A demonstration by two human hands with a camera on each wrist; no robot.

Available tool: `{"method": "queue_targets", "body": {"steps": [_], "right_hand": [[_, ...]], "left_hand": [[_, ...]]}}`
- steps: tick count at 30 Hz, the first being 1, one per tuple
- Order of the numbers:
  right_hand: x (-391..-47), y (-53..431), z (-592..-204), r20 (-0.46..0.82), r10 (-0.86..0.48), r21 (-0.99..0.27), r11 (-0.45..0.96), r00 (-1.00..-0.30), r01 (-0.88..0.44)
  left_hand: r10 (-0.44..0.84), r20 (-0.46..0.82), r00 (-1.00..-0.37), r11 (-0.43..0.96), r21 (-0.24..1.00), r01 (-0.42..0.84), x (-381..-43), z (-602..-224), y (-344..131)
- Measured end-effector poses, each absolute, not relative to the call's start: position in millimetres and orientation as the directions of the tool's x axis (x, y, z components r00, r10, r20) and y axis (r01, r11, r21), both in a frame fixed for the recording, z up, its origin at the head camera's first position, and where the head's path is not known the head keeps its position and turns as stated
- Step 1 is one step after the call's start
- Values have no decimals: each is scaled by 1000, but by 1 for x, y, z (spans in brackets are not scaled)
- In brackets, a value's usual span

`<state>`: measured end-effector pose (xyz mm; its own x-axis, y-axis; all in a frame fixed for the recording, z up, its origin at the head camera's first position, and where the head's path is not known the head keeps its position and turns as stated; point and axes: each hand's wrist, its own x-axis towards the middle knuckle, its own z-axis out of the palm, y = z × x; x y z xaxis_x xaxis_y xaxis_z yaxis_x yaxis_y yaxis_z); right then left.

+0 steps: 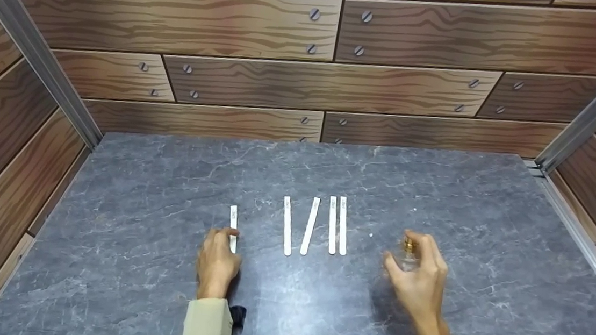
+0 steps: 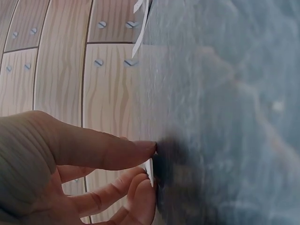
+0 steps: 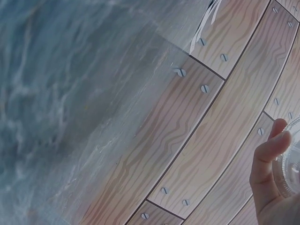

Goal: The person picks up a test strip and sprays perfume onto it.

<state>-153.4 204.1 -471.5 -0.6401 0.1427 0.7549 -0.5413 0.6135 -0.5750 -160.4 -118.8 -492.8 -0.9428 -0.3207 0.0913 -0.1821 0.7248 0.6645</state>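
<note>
On the left of the table, my left hand pinches a white paper test strip near its lower end. The left wrist view has the strip's edge between thumb and fingers, right at the tabletop. My right hand holds a small clear glass bottle with a gold top, thumb and fingers around it. Its round clear glass shows at the right edge of the right wrist view, partly cut off. Between the hands lie more white strips, each with small dark print at its far end.
Two strips lie almost parallel, and another strip slants beside them. A tiny white speck is on the grey marbled table. Wood-patterned walls and metal corner posts enclose the table.
</note>
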Motion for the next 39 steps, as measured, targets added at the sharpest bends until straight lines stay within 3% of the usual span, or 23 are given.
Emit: {"method": "queue_targets", "body": {"steps": [18,26,31,39], "right_hand": [[-154,203,-472,762,156,-574,612,-629,-543],[-155,203,-474,772,157,-567,609,-616,-555],[-155,203,-475,774,157,-565,608,-614,-557],[-155,202,-474,766,152,-575,598,-625,-559]], "left_hand": [[-288,139,-947,675,731,-98,-159,-500,-126],[-284,129,-950,565,823,-57,-157,-496,-125],[-259,44,-965,478,874,-88,-155,-490,-119],[-95,-12,-995,303,952,-40,-148,-482,-112]]}}
